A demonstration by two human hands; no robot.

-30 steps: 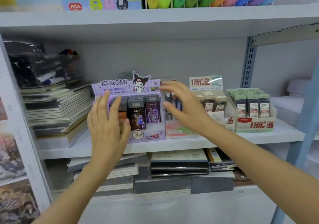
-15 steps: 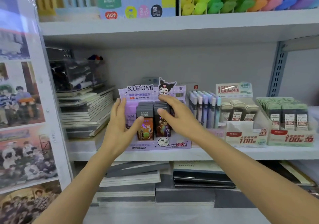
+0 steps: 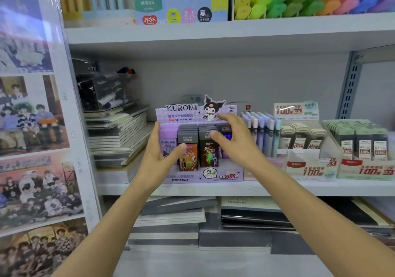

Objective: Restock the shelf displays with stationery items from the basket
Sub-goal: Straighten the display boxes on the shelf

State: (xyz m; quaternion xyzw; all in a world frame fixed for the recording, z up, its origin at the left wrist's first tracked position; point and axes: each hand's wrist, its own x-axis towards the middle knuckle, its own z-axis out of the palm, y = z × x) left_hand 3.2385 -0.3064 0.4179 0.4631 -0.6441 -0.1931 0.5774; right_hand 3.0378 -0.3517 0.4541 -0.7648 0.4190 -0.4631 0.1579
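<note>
Centre frame, on a white metal shelf [image 3: 320,188]: purple cardboard Kuromi display box [image 3: 205,177], front facing out, long axis left to right. Inside, slim dark lead cases [image 3: 208,150] upright in rows. Left hand [image 3: 157,161] flat against the box's left wall, fingers straight, thumb across an orange-printed case. Right hand [image 3: 239,144] spread over the case tops, fingers loosely bent, clasping nothing. Left fingertips partly hidden behind the box. Grey stacked notebooks [image 3: 119,135] just left; blurred photo posters [image 3: 32,116] at the left edge.
</note>
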